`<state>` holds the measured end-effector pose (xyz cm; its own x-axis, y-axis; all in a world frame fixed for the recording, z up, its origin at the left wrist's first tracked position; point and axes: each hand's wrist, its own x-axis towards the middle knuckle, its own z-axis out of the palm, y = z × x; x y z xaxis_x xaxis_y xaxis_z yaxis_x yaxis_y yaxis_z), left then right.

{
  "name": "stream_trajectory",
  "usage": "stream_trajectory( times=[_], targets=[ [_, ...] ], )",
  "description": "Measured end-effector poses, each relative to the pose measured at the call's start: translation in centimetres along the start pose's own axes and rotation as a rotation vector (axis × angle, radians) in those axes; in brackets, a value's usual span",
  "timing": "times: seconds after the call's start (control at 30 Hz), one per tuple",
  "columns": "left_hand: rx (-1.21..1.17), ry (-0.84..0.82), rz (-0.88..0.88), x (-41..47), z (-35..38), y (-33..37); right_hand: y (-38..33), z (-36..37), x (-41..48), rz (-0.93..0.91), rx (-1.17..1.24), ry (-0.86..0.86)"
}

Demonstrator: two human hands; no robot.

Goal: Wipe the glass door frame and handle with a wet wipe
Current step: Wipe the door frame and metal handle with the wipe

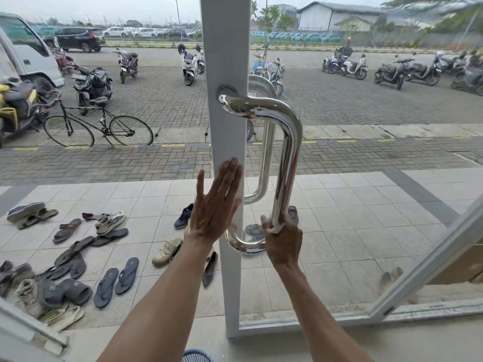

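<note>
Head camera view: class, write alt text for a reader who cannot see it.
A person's right hand grips a white wet wipe around the lower part of a chrome door handle, while the left hand presses flat on the white door frame.

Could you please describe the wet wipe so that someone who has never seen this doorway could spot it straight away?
Find the white door frame running up the middle, then the shiny steel handle bolted to it. Follow the handle's upright bar down to the right hand wrapped around it. The wet wipe is the small crumpled white scrap peeking between those fingers and the bar, unlike the flat, empty left hand.
</note>
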<state>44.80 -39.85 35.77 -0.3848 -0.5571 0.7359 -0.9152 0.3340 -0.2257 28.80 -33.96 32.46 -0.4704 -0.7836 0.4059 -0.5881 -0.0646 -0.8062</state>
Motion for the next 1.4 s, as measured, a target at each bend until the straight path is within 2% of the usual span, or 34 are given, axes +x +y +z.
stream_trajectory(
  times=[0.13, 0.3, 0.43, 0.67, 0.83, 1.0, 1.13, 1.27, 1.4],
  targets=[
    [0.001, -0.015, 0.013, 0.0, 0.1, -0.2, -6.0, -2.1, 3.3, -0.054, 0.027, 0.142],
    [-0.038, -0.008, 0.006, 0.6, -0.4, 0.1, -14.7, -6.2, 8.5, -0.204, -0.054, 0.309],
    [-0.042, -0.017, -0.053, 1.0, -0.8, 0.6, -16.4, -6.3, 9.0, -0.238, -0.097, 0.374],
    [-0.059, -0.015, -0.056, 3.3, -2.5, 0.2, -16.3, -7.2, 8.1, -0.118, -0.174, 0.246],
    [-0.038, -0.027, -0.029, 3.5, -2.8, -0.2, -21.3, -8.3, 8.8, -0.377, -0.515, 0.180],
    [-0.015, -0.141, -0.046, 3.8, -2.5, 0.2, -25.1, -6.0, 8.2, -0.476, -0.741, 0.091],
    [-0.043, -0.214, -0.057, 4.0, -3.2, 0.4, -27.6, -2.9, 9.1, -0.439, -0.841, 0.049],
    [-0.066, -0.106, -0.024, 4.0, -3.7, -0.6, -28.9, -1.6, 9.5, -0.294, -0.970, 0.024],
    [-0.125, -0.080, -0.033, 3.7, -3.6, -0.6, -28.3, -2.6, 8.7, -0.295, -0.916, -0.010]
  ],
)
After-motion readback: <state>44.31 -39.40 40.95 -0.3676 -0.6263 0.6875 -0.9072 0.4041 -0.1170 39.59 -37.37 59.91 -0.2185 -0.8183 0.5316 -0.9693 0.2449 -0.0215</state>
